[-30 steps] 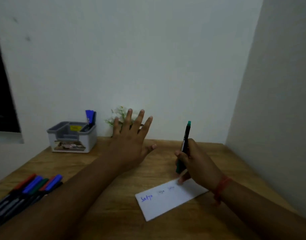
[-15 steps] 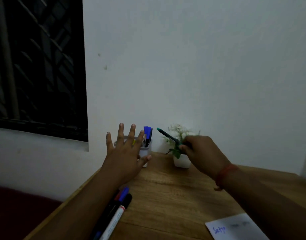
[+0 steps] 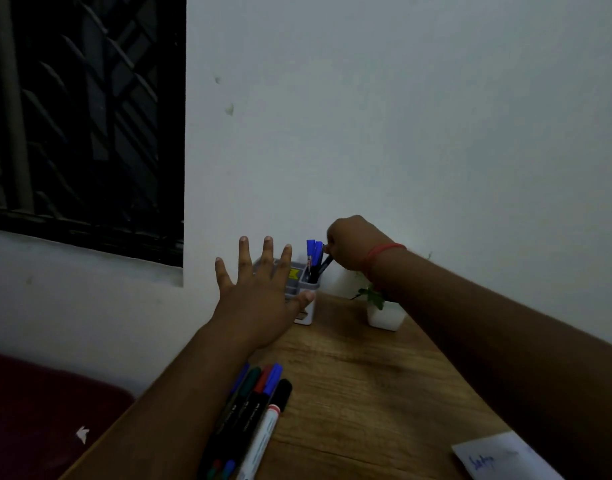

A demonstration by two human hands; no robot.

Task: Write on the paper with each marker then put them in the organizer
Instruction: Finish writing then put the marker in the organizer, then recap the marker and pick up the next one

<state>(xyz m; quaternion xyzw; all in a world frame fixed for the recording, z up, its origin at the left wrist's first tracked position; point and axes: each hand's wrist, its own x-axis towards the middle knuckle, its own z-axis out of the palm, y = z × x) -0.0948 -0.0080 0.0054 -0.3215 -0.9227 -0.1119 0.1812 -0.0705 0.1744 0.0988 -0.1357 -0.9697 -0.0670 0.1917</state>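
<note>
**A marker is held over the pen cup**

A dark marker is gripped by the right hand, with the fingers curled round its top end; the marker is tilted, and its lower end is down inside the tall right-hand cup of the organizer; two blue-capped markers are stood upright in that same cup, just beside it. A red thread is worn on the right wrist.

The left hand is held flat in the air in front of the organizer, with its fingers spread wide and straight; nothing is held by it; part of the organizer is hidden behind it.

A row of markers is laid on the wooden table near the left arm; blue, green, red and black caps can be seen, and one marker is white. A small plant in a white pot is set on the table to the right of the organizer, partly hidden by the right arm. The paper is seen at the bottom right corner, well apart from the organizer; blue writing can be seen on it.
</note>
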